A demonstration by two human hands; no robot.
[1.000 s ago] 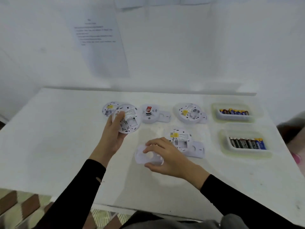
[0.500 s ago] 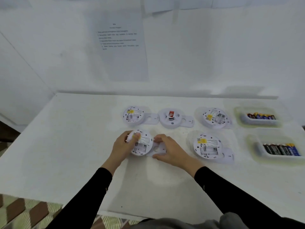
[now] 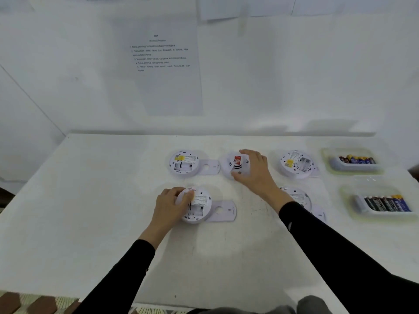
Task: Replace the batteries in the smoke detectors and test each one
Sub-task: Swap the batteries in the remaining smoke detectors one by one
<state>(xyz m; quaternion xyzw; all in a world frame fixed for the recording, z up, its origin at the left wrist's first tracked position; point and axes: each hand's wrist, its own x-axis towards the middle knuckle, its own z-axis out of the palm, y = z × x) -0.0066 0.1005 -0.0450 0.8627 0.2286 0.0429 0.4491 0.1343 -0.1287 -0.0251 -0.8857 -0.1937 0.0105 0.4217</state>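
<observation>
On the tabletop (image 3: 90, 211), the near-left detector (image 3: 199, 207) lies flat just right of the left hand (image 3: 169, 206), whose fingers (image 3: 172, 192) curl over its left rim with the thumb on top, gripping it. It is back-up with the battery bay facing the ceiling; it is round, with no long axis, and its flat plate (image 3: 223, 211) lies touching its right side and runs left to right. In the far row, the red-label detector (image 3: 237, 160) sits face-up under the right hand (image 3: 255, 171), whose arched, spread fingers (image 3: 248, 152) reach over its far rim with the thumb at the near rim, holding it.
</observation>
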